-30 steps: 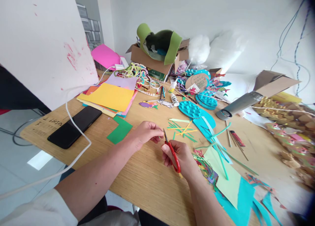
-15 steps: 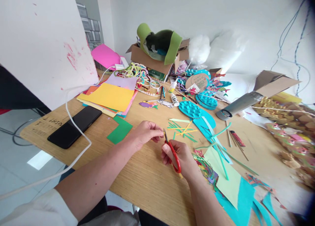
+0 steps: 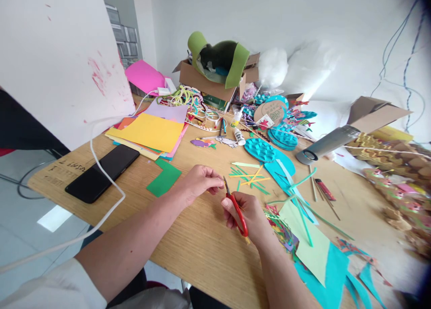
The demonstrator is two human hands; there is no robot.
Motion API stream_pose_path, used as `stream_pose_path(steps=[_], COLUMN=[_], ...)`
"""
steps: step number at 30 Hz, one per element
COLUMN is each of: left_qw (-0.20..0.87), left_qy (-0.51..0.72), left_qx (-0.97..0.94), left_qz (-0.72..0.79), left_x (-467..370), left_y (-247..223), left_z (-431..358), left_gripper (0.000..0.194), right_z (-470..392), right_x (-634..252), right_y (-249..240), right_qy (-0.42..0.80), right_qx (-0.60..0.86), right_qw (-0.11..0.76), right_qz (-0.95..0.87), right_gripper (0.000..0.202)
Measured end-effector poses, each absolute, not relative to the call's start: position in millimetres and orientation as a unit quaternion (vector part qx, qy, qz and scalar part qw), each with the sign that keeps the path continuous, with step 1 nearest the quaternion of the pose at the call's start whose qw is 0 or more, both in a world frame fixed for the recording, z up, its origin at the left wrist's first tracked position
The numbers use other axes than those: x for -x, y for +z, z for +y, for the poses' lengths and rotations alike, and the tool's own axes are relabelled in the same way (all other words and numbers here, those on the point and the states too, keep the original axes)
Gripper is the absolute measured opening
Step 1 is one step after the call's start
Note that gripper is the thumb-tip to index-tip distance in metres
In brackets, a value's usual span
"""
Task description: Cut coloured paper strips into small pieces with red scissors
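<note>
Red-handled scissors (image 3: 239, 215) are gripped in my right hand (image 3: 247, 212), with the blades pointing up and away from me. At the blade tips, the fingers of my left hand (image 3: 205, 182) are pinched together on a tiny yellowish piece, mostly hidden by the fingertips. Just beyond the scissors lie thin green and yellow paper strips (image 3: 251, 176), some crossing. A cut piece of green paper (image 3: 164, 178) rests left of my left hand. Colourful paper scraps (image 3: 281, 228) are heaped beside my right wrist.
A black phone (image 3: 103, 173) with a white cable (image 3: 121, 194) across it lies left, near stacked coloured paper (image 3: 153, 131). Glue bottles (image 3: 239, 137), blue egg-carton shapes (image 3: 259, 150) and a metal flask (image 3: 326, 143) stand or lie farther back. Pale green paper (image 3: 308, 241) lies right.
Almost nothing differs. My right hand and the scissors have shifted very slightly; my left hand stays in place with its fingers pinched.
</note>
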State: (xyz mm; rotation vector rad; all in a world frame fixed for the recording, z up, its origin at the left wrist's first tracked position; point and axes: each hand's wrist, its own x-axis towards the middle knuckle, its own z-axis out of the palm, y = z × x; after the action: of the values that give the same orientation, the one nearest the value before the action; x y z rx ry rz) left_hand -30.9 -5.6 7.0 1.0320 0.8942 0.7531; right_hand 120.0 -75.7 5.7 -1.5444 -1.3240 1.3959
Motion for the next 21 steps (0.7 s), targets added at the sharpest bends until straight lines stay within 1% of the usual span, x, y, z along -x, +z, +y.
stream_pose_path(steps=[5,7,8,10,13,15,18,21], left_qw=[0.702,0.665,0.628,0.515,0.336,0.254,0.190,0.165], left_qy=[0.340,0.344,0.348,0.339,0.282,0.249,0.212,0.201], left_qx=[-0.477,-0.503,-0.530,-0.605,-0.714,-0.760,-0.791,-0.800], left_qz=[0.406,0.431,0.452,0.503,0.545,0.544,0.541,0.540], left_x=[35,39,42,46,50,51,52,54], left_y=[5,3,1,-3,-9,-12,-15,-18], left_z=[0,5,8,13,18,19,20,22], left_gripper=[0.013,0.014,0.014,0.014,0.008,0.007,0.011,0.014], right_z=[-74,-72,-72,-71,-70,-70,-70,-70], right_x=[-123,-125,-126,-128,-129,-130,-131,-131], right_y=[2,1,1,1,3,4,6,7], right_qy=[0.516,0.505,0.498,0.482,0.463,0.450,0.439,0.438], right_qx=[0.594,0.599,0.603,0.610,0.617,0.622,0.620,0.619], right_qw=[0.353,0.368,0.376,0.392,0.407,0.410,0.420,0.430], right_qz=[-0.507,-0.501,-0.497,-0.491,-0.489,-0.493,-0.496,-0.490], right_gripper=[0.045,0.046,0.046,0.046,0.046,0.048,0.048,0.049])
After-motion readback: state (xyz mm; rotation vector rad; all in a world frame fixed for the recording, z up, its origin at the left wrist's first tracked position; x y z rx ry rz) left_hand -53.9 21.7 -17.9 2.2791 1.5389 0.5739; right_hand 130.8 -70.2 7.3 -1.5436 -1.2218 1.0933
